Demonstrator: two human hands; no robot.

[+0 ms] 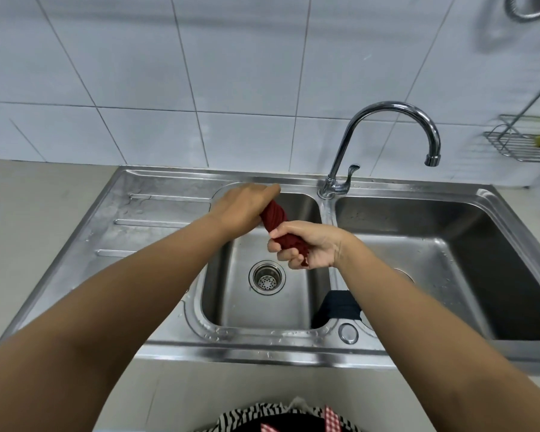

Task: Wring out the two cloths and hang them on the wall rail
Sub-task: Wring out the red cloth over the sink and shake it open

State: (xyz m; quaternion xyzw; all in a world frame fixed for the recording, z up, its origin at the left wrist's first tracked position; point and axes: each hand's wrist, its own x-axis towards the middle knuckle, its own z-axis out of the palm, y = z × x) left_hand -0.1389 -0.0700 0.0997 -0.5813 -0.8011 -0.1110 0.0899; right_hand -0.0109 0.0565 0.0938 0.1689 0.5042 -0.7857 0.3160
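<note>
A dark red cloth (275, 217), twisted into a tight rope, is held over the left basin of the steel double sink (175, 179). My left hand (242, 207) grips its far end. My right hand (309, 244) grips its near end, palm turned up, fingers curled around it. A second cloth, dark blue (340, 305), lies draped over the divider between the two basins, partly hidden by my right forearm. No wall rail shows clearly; only a chrome fitting (526, 7) sits at the top right corner.
A chrome gooseneck tap (393, 109) rises from the divider, its spout over the right basin. The left basin's drain strainer (267, 277) is uncovered. A wire rack (521, 141) with a green item hangs on the tiled wall at right. The ribbed drainboard (147, 219) lies left.
</note>
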